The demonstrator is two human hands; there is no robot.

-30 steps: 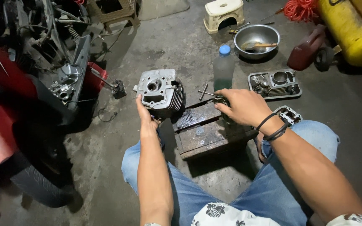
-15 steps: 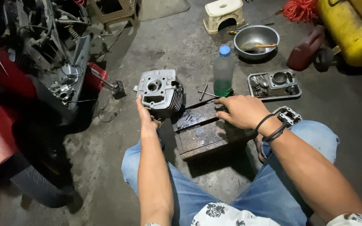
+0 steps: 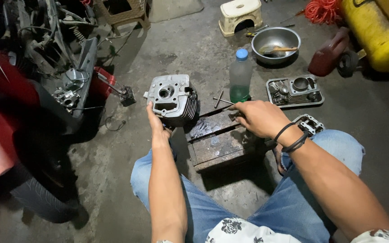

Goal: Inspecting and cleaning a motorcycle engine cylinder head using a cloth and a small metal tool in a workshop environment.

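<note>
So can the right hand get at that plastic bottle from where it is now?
Probably yes. The right hand rests at the far edge of the wooden block, and the plastic bottle stands upright just beyond it. Only a small metal tool lies on the floor nearby, off to the side.

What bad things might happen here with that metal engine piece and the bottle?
The finned engine cylinder is steadied by only the left hand at the edge of the greasy wooden block; it might tip off onto the concrete floor. The right hand works close to the plastic bottle and may knock it over. The block looks oily, so a thin tool could slip.
</note>
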